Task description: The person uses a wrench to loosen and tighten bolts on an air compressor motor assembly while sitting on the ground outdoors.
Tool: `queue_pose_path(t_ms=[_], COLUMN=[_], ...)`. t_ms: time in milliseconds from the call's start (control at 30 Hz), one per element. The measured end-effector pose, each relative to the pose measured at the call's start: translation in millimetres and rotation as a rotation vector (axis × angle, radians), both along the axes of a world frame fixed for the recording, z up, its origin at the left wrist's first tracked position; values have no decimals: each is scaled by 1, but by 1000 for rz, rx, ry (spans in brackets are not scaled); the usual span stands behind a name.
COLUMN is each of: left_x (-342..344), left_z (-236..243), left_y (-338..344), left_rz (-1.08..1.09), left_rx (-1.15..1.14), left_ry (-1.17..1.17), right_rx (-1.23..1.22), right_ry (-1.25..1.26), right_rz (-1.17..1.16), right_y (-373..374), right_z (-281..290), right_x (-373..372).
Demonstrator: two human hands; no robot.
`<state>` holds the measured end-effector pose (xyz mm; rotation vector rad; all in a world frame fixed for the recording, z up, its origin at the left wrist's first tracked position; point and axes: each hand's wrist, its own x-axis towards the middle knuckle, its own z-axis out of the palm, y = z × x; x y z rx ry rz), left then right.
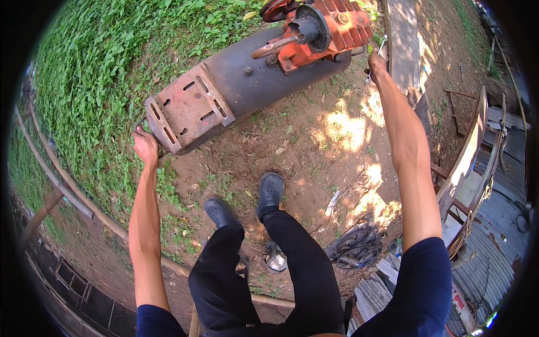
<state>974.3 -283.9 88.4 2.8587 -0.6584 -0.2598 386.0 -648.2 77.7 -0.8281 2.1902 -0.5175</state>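
A dark air compressor tank (252, 84) lies across the upper middle, bearing a red pump (342, 33) with a black round part and, at its left end, a rusty slotted mounting plate (191, 109). My left hand (145, 144) is closed at the tank's left end, on what looks like a metal handle. My right hand (377, 67) is closed on a silver wrench (383, 45) beside the tank's right end; whether it also grips the tank is hidden.
Grass and dirt surround my feet (269, 191). Bamboo poles (78, 191) lie at the left. A wooden plank (404, 50) runs at the upper right. Tangled cables (356, 250), wood scraps and corrugated metal sheets (488, 258) are at the lower right.
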Motion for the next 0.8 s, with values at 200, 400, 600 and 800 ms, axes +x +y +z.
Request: queue_pose_path(t_ms=[200, 400, 600, 800], left_x=[1, 26, 114, 111], left_z=[-6, -16, -35, -29], left_y=[3, -3, -6, 15], left_rz=[-65, -104, -182, -120], left_rx=[-164, -173, -81, -42], left_ry=[-30, 48, 153, 433], right_rx=[-295, -305, -283, -174], right_ry=[-707, -801, -767, -549], right_rz=[16, -207, -334, -458], right_y=[-27, 14, 152, 308], right_z=[-55, -47, -43, -24], right_x=[-6, -10, -23, -28])
